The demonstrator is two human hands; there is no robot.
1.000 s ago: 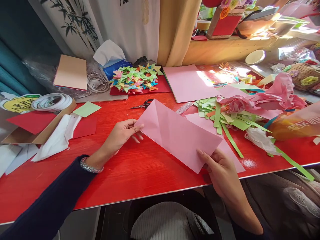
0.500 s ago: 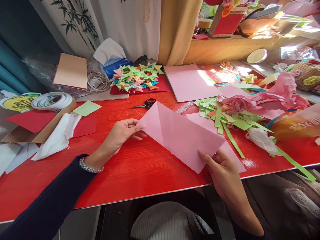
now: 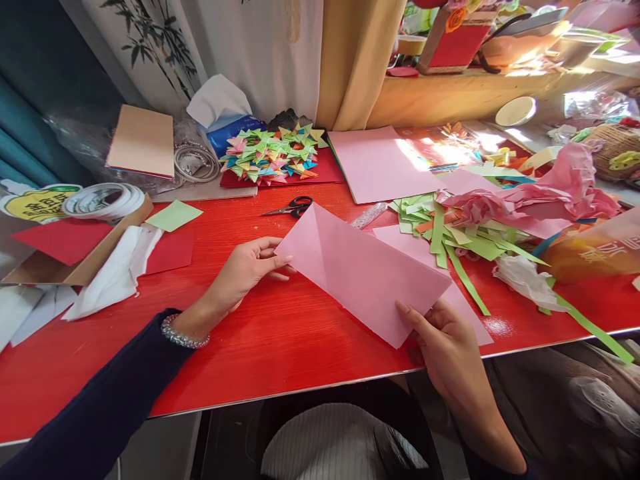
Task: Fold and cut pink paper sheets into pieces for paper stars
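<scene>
A sheet of pink paper is held at a slant above the red table, with a crease or folded flap near its left end. My left hand pinches its left corner between thumb and fingers. At the lower right end my right hand grips the sheet, thumb on top and fingers beneath. Another pink sheet lies on the table, partly covered by the held paper and my right hand. Black-handled scissors rest just beyond the held paper's upper left corner.
Green paper strips and crumpled pink paper spread over the right side. A pink paper stack and folded paper stars lie at the back. On the left are a cardboard box, white tape rolls and a green square.
My left hand has shifted very slightly to the right along the paper's corner. The sheet and my right hand stay almost still.
</scene>
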